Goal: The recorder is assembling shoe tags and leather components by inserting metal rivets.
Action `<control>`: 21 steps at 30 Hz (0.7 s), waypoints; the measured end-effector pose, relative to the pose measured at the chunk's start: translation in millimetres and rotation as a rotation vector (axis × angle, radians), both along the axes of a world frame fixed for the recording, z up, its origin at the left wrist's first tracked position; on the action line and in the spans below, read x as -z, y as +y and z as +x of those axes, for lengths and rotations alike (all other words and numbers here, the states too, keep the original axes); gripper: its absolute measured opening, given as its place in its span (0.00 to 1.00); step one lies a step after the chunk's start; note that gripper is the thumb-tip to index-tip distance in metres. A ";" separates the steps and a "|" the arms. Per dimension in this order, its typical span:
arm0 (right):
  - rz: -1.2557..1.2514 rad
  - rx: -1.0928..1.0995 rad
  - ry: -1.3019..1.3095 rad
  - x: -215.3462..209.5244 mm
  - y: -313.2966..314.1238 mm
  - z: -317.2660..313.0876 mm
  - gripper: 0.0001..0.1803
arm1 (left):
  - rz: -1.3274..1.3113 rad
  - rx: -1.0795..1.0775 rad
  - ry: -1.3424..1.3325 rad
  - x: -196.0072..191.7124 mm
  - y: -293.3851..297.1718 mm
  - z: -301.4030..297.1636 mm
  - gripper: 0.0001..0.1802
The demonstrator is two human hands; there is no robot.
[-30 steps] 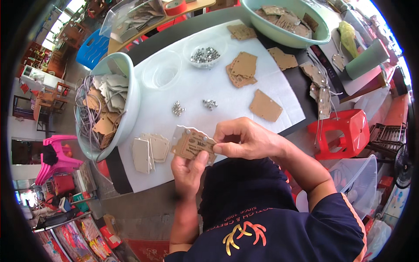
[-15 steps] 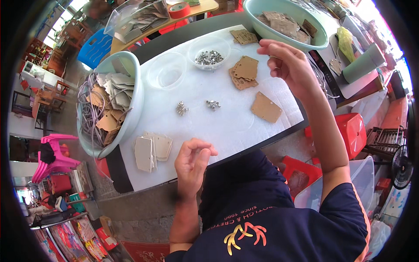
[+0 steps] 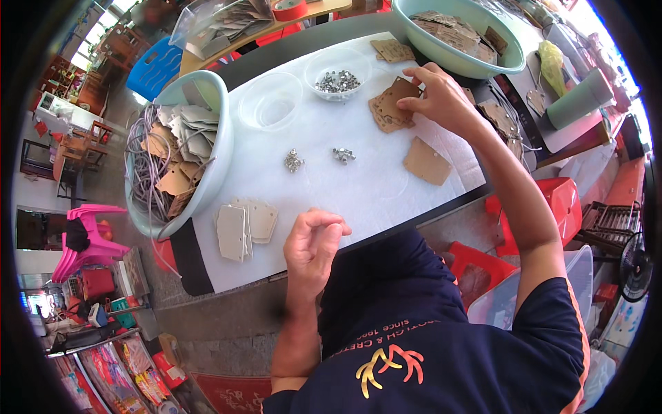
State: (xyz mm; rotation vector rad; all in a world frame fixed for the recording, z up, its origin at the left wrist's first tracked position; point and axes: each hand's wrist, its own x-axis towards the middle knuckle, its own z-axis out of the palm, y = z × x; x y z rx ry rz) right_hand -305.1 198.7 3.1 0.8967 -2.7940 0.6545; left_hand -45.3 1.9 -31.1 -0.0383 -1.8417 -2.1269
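Since a moment ago the right hand (image 3: 438,96) has dropped onto the stack of brown cardboard tags (image 3: 387,110) beside the small clear bowl of metal eyelets (image 3: 336,81), fingers pinching the top tag, while the left hand (image 3: 314,245) hovers nearer, loosely curled and empty

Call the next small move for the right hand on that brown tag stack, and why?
Probably lift the top tag off the stack of brown tags and bring it toward the left hand. The right hand has its fingertips on that stack, while the left hand waits loosely curled at the near edge of the white table cover, apparently holding nothing.
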 end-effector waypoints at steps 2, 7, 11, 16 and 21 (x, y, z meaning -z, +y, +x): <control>-0.113 -0.008 -0.036 0.6 3.2 5.4 0.26 | -0.001 0.000 0.000 0.8 -0.6 0.9 0.04; -0.191 0.000 -0.119 16.1 20.3 -3.2 0.22 | -0.030 0.005 -0.010 -1.2 0.5 -0.4 0.03; -0.091 -0.009 -0.016 2.6 12.3 16.0 0.24 | -0.036 0.002 -0.007 0.8 0.6 -0.8 0.03; 0.156 -0.165 0.066 -10.1 16.4 12.5 0.27 | -0.039 -0.008 0.005 0.7 1.9 0.0 0.03; 0.194 -0.286 0.044 -15.4 26.7 2.1 0.24 | -0.033 -0.008 0.011 2.3 2.8 0.1 0.03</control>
